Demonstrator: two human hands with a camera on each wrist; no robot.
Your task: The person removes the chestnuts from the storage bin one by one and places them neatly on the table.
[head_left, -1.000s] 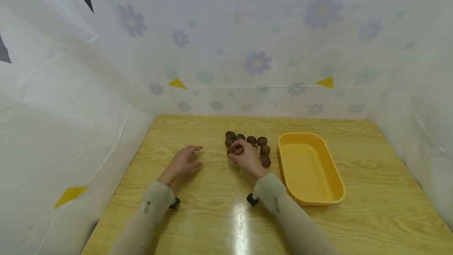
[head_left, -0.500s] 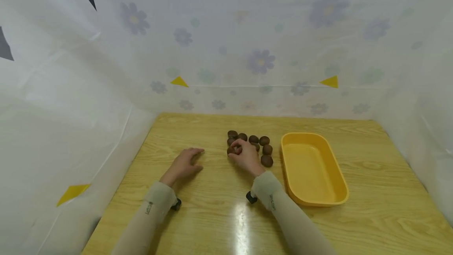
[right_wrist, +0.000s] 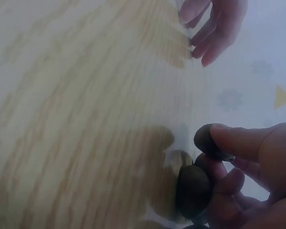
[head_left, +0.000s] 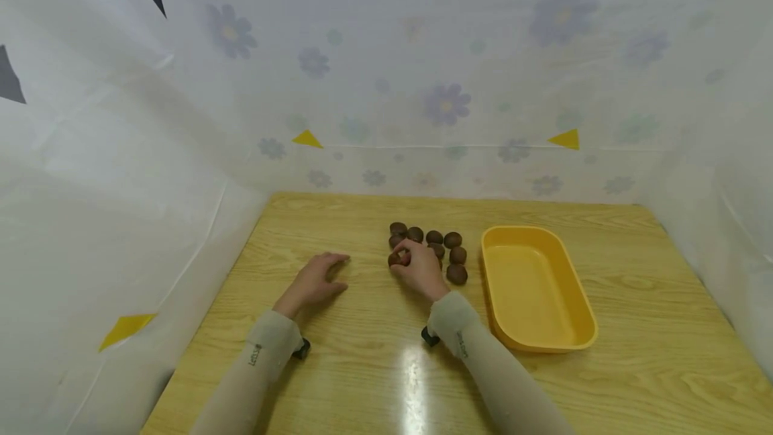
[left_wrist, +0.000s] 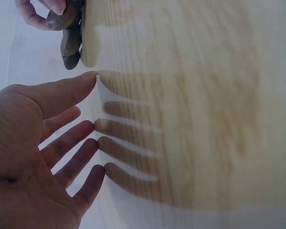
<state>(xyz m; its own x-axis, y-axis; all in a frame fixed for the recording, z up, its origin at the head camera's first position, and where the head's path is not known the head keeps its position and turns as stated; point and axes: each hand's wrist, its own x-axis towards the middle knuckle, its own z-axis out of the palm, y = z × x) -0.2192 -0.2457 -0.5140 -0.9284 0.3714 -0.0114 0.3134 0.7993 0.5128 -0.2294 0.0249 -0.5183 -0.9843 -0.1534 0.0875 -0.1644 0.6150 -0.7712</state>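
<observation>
Several dark brown, smooth, rounded pieces that look like chestnuts lie in loose rows on the wooden table. My right hand pinches one chestnut-like piece between thumb and fingers at the near left of the group. In the right wrist view the pinched piece sits at the thumb tip, beside another piece. Part of the group is hidden behind my right hand. To the left, my left hand holds nothing; its spread fingertips touch the tabletop.
A yellow rectangular tray stands on the table, right of the brown pieces. White patterned sheeting encloses the back and sides of the table.
The whole head view has shifted slightly. My right hand stays at the same piece with only a small movement, and the left hand keeps its place on the table.
</observation>
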